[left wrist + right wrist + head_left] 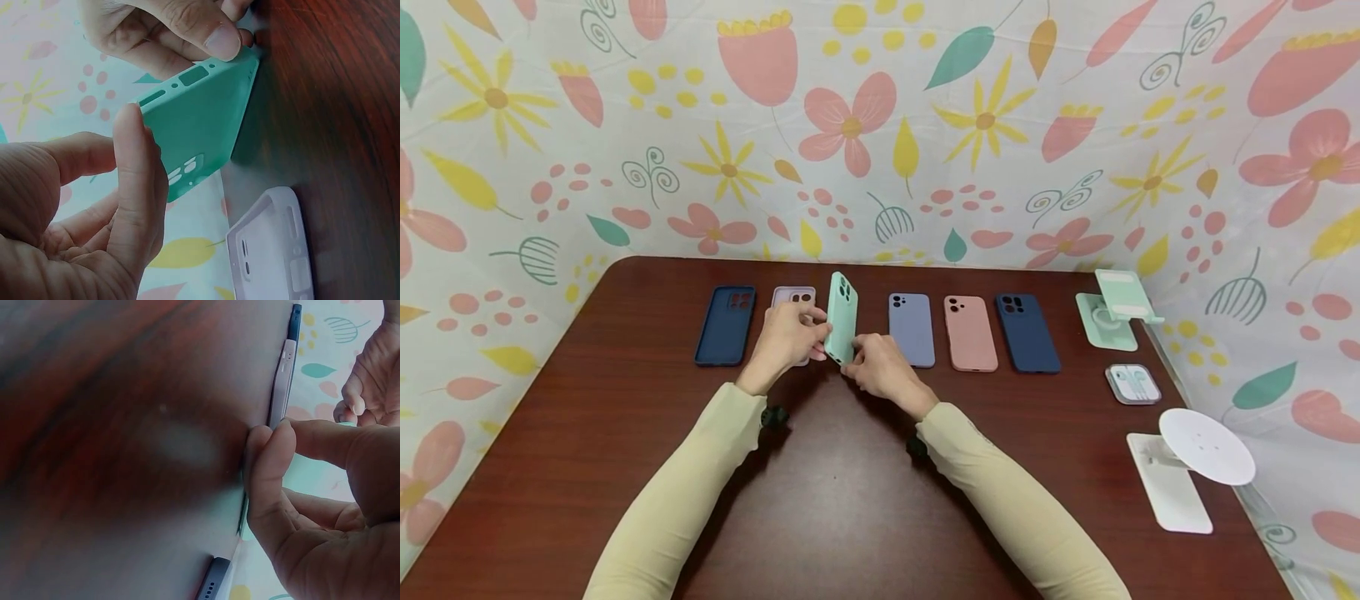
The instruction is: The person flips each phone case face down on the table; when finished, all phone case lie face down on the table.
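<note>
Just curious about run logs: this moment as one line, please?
left hand: holds mint case | right hand: holds same case | mint case: tilted | lilac case: on table

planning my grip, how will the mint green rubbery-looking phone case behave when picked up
The mint green rubbery-looking phone case is probably light: it shows as a thin, empty shell. It likely flexes slightly yet keeps its shape, as it looks unbent between the left hand and right hand. Held steeply tilted, it may tip if released.
</note>
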{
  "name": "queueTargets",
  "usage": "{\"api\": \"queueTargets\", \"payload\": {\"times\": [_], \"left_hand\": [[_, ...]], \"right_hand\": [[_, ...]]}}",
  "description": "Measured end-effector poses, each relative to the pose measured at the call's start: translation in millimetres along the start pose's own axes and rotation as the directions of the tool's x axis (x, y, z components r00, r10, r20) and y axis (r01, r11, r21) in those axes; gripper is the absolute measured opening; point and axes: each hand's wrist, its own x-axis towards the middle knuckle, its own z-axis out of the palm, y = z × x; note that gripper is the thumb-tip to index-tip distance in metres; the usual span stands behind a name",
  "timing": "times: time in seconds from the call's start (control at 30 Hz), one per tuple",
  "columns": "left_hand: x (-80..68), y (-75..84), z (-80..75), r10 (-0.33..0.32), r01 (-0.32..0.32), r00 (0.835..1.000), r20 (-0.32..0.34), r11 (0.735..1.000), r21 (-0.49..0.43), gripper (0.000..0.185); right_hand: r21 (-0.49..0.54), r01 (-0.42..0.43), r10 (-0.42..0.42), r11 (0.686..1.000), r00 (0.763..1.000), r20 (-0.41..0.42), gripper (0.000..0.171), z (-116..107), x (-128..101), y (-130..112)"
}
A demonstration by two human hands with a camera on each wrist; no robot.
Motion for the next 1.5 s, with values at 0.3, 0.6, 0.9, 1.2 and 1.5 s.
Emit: {"api": "queueTargets", "payload": {"times": [0.3, 0.6, 0.9, 1.2, 1.5], "left_hand": [[0.0, -1.6, 0.6, -0.023, 0.023, 1.0, -0.014, 1.0, 0.013, 0.022], [1.0, -5.5, 0.1, -0.049, 0.049, 0.999, -0.012, 0.999, 0.008, 0.022], [0.8, -11.3, 2.2, -0.043, 0.043, 0.999, 0.0, 0.999, -0.004, 0.019], [4.1, -18.0, 6.3, 0.003, -0.003, 1.0, 0.005, 1.0, 0.008, 0.021], [6.5, -18.8, 10.1, -0.01, 0.009, 1.0, 0.022, 0.999, 0.04, 0.02]], "right_hand": [[-0.001, -0.01, 0.01, 1.0, 1.0, -0.005, 0.018, -1.0, -1.9, 2.4], [-0.015, -0.02, 0.02, 1.0, 1.0, -0.019, 0.012, -2.2, -2.9, 6.0], [-0.04, -0.023, 0.021, 0.999, 0.999, -0.042, 0.011, -4.6, -5.8, 7.6], [-0.078, -0.038, 0.035, 0.996, 0.998, -0.046, 0.011, -8.5, -7.9, 8.2], [-0.09, -0.036, 0.032, 0.995, 0.998, -0.053, 0.009, -10.3, -9.5, 11.3]]}}
